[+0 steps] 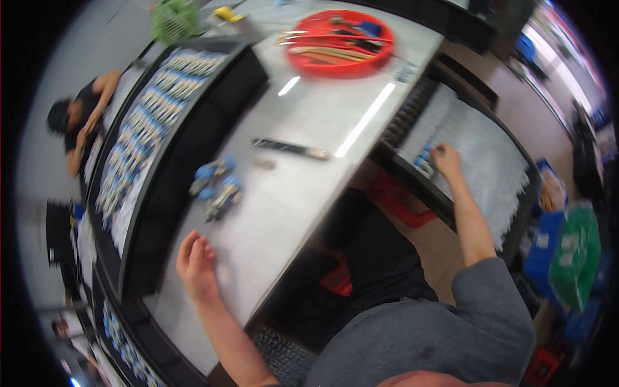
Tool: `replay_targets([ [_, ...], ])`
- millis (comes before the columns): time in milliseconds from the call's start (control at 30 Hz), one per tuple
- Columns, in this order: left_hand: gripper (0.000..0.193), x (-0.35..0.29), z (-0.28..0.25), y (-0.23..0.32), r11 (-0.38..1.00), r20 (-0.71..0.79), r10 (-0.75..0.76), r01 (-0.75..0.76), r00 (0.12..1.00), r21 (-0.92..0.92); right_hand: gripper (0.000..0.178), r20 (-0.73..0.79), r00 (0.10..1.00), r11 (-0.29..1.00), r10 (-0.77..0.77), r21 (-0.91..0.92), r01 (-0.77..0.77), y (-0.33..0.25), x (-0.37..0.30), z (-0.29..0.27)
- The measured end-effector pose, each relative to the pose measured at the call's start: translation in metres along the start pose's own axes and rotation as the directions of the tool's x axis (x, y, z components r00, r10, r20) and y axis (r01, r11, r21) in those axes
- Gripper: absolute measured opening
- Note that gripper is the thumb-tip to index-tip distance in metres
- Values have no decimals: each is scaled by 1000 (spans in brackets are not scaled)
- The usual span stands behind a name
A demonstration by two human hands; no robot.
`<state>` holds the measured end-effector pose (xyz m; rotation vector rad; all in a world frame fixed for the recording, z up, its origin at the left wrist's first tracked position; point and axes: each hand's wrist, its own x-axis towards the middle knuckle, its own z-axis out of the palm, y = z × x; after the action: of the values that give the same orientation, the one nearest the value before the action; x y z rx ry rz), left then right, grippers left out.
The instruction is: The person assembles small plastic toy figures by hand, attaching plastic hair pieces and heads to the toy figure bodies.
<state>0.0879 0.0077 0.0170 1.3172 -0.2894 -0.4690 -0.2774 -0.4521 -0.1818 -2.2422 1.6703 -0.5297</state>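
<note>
My right hand (445, 161) is hovering at a short row of small blue-and-cream pieces (423, 161), which is lying on a white sheet liner (480, 151) inside a black rectangular tray (419, 192) to my right. Its fingers are standing drawn together at the row; blur is hiding the fingertips, so I cannot tell whether they are gripping a piece. My left hand (197, 266) is showing nothing in its grasp, its fingers curling loosely over the table just beside a loose cluster of small blue-and-grey pieces (225, 192).

I am judging the pieces to be light, likely firm and perhaps smooth enough to be slipping in a careless pinch; a thumb-and-fingertip hold across the sides of a single piece is seeming safest, away from its neighbours. How fragile they are, I cannot tell.

The glossy white table (284, 213) is reflecting bright strips of light. A slim black strip with a pale end (290, 148) is lying across it, and a round red plastic tray (348, 72) is holding assorted tools beyond. To my left, a long black tray (187, 155) is carrying rows of blue-and-cream pieces (151, 126), while a co-worker in dark clothing (90, 116) is sitting past it. A green plastic bag (574, 258) is standing among blue containers at far right.
</note>
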Motion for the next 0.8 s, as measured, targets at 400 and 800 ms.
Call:
replay_targets([
  [400, 22, -5, 9, 8, 998, -13, 24, -23, 1000, 57, 22, -185, 704, 413, -685, 698, 585, -311, -113, -107],
  [800, 23, -7, 10, 9, 997, -9, 49, -49, 999, 58, 57, -25, 173, 160, -985, 282, 946, -419, -153, -53],
])
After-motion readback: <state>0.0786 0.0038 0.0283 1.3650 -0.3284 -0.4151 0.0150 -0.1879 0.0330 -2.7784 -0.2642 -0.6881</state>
